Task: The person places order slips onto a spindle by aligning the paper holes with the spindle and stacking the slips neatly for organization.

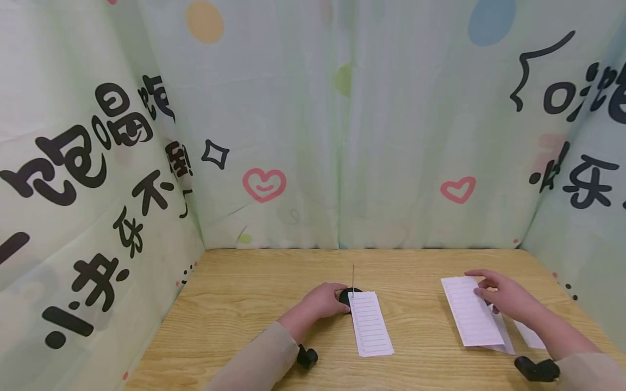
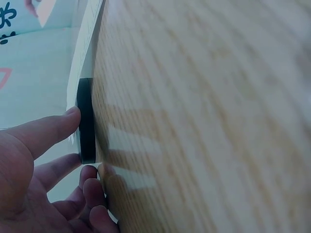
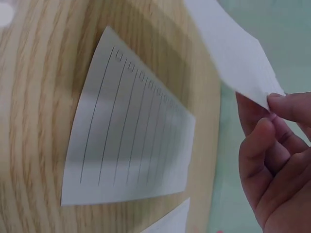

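A bill spike with a round black base point(image 1: 344, 296) and a thin upright needle point(image 1: 353, 274) stands mid-table. Thumb and fingers of my left hand point(image 1: 324, 300) grip the base's edge; the left wrist view shows the disc point(image 2: 86, 121) between thumb and forefinger. Lined paper slips point(image 1: 370, 326) lie at the spike, their top edge by the needle, partly covering the base. Over at the right, my right hand point(image 1: 511, 296) pinches a lined paper slip point(image 1: 470, 315) by its upper edge, raised above the table. Below it lies another lined slip point(image 3: 129, 131).
A further white slip point(image 1: 530, 335) lies on the wooden table point(image 1: 254, 277), partly behind the right forearm. Printed curtains point(image 1: 313, 217) hang at the back and both sides. Each wrist carries a small black device point(image 1: 307, 357).
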The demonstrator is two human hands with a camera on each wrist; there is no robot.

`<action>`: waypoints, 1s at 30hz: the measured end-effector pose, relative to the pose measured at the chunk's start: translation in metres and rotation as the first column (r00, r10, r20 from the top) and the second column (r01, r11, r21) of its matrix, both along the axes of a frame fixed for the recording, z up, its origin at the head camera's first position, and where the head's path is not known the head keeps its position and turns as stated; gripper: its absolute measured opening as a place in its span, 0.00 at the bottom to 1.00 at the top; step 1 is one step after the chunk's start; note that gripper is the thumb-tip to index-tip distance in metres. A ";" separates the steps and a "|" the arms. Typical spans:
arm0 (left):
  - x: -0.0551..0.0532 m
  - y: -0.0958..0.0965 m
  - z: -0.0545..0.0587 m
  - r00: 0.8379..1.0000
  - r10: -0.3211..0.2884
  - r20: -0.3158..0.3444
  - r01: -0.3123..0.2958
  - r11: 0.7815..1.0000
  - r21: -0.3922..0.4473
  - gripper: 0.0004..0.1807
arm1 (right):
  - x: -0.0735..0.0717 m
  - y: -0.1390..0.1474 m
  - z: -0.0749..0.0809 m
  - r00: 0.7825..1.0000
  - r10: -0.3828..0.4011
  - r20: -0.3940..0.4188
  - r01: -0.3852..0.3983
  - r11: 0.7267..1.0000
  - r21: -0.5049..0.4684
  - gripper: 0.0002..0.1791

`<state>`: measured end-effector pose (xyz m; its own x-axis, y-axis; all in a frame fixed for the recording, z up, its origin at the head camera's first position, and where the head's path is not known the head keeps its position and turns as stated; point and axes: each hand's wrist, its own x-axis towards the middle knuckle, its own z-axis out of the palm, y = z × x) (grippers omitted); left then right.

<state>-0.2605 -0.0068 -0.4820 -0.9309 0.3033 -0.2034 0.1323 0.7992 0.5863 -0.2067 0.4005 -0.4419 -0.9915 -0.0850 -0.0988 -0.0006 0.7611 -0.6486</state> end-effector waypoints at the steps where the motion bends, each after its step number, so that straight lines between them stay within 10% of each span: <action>1: 0.001 0.000 0.001 1.000 -0.002 -0.002 0.002 1.000 0.001 0.32 | 0.001 -0.002 0.001 1.000 0.002 -0.007 -0.002 1.000 -0.015 0.27; 30: 0.002 0.000 0.003 1.000 -0.015 0.003 0.015 1.000 -0.015 0.32 | -0.015 -0.106 0.014 0.997 0.025 -0.068 -0.049 0.929 -0.366 0.27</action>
<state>-0.2583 -0.0073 -0.4785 -0.9259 0.3139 -0.2104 0.1426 0.8059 0.5746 -0.2222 0.2945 -0.4278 -0.9900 -0.1406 0.0068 -0.0727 0.4687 -0.8804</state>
